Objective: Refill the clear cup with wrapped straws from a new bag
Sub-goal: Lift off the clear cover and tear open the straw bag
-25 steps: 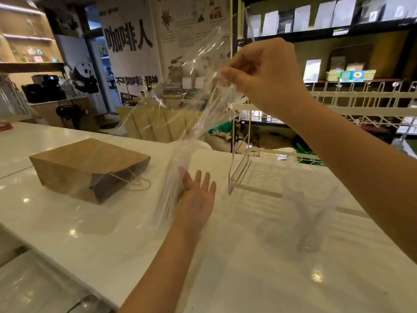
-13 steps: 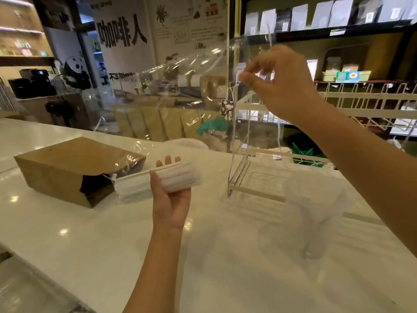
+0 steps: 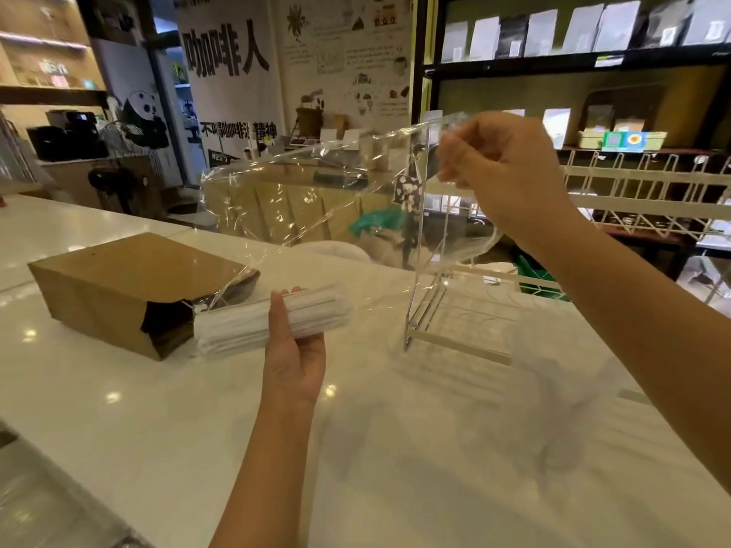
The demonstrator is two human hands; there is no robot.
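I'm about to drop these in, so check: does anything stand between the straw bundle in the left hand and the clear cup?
Nothing visible on the counter between them. The empty clear bag, pinched by the right hand, hangs just above the straws in the left hand; the clear cup shows only faintly, near the wire rack.

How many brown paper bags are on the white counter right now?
1. The brown paper bag lies on its side at the left of the white counter, open end toward the camera. Others may sit outside the view.
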